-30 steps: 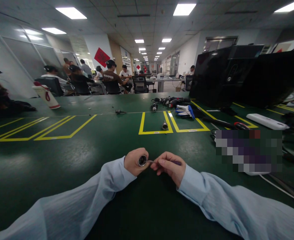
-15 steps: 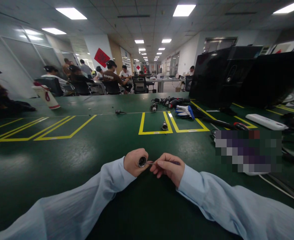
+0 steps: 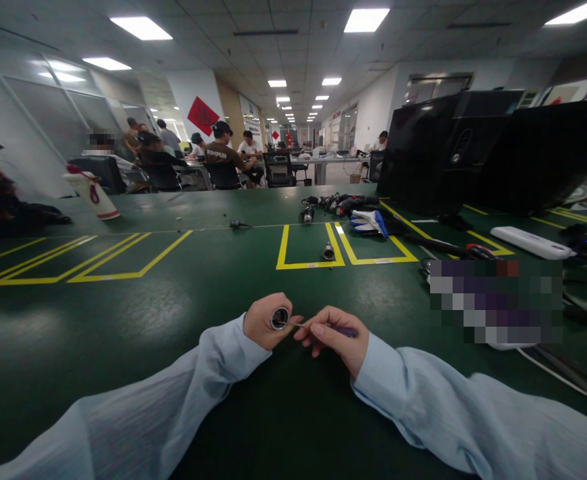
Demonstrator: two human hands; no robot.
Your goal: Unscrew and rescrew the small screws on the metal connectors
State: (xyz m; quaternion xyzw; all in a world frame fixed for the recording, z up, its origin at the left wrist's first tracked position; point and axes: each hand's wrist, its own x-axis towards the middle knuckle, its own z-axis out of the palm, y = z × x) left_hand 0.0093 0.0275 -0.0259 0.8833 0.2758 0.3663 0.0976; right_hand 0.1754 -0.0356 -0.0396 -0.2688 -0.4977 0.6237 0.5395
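While the left hand [image 3: 262, 322] wraps round a hollow metal connector shell [image 3: 279, 319], the round mouth faces back toward the wearer, an angle seemingly chosen to keep the inside in plain sight. Its grip is closed snugly about the barrel, most of which is hidden. And across from it, the right hand [image 3: 337, 335]: a narrow grip, thumb against fingers, pinching what looks like a small screwdriver [image 3: 346, 330] by its dark purple handle. Its thin shaft points left, the tip right at the shell's mouth; whether it touches anything inside is too small to call. That pencil-style hold presumably buys fine control, with the left hand doing the steadying. Both hands work close together over the near middle of the green desk [image 3: 213, 287], likely sparing any long reach.

Just beyond, a second metal connector [image 3: 328, 251] sits inside a yellow tape outline [image 3: 282, 247], the tape perhaps marking out spots for parts. Farther left, a connector with a dark tapered tail [image 3: 238, 224] lies on its side, well apart. Far right, a white-and-blue glove [image 3: 370, 223] rests near dark cables [image 3: 330, 201], apparently out of the way.
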